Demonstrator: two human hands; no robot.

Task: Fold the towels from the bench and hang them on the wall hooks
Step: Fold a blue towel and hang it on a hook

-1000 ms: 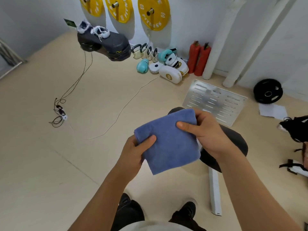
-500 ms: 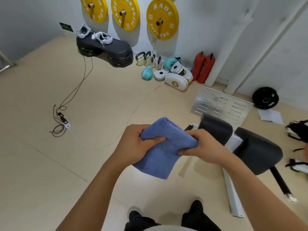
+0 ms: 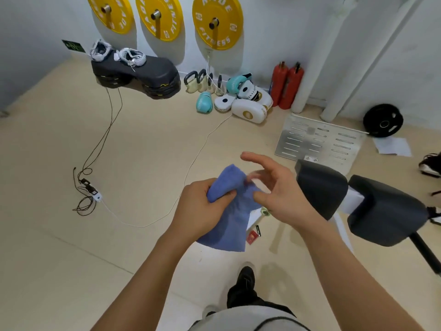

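Beige floor fills most of the view; padded grey table sits at my right, three yellow plates hang on the wall ahead. Blue towel hangs bunched in front of me, above the floor. My left hand clenches its upper fold. My right hand, which pinched the towel half a second ago, has released, fingers spread, thumb near the cloth. Small red packet lies below.
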